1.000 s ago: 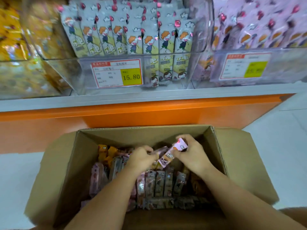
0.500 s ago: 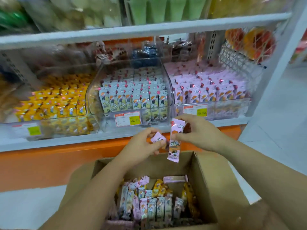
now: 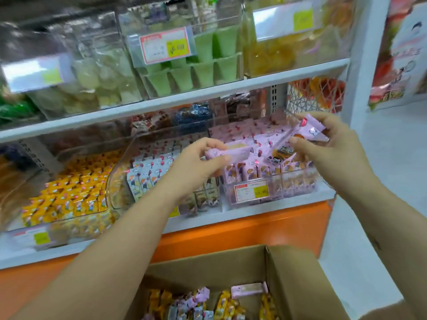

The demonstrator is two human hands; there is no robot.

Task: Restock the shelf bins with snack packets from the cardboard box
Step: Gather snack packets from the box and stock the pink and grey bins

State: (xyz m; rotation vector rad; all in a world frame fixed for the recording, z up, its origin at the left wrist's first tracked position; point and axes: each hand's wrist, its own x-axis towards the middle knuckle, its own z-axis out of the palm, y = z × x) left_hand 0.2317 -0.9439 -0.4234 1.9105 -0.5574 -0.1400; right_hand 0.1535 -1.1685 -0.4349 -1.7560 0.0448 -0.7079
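1. Now both grips are up at the lower shelf (image 3: 231, 217), and each holds one pink packet in front of the pink bin (image 3: 298, 184).
2. The left grip (image 3: 198, 158) pinches its packet (image 3: 233, 151) between thumb and fingers, lying roughly level over the bin's left end. The right grip (image 3: 332, 144) holds the other packet (image 3: 312, 130) by its upper end, tilted, above the bin's right half.
3. A second ago both grips were down in the box (image 3: 300, 285), picking among the packets. Half a second ago they had lifted just clear of its rim, with the packets below bin height. The packets have since travelled from the box up to the bin.
4. I judge the carry is nearly over and the remaining move is a drop into the pink bin, whose stock matches in colour.
5. The view has swung upward too. An upper shelf of green and yellow goods fills the top, and the box shows only at the bottom edge.
6. The box holds many packets in mixed colours, so restocking looks far from finished.
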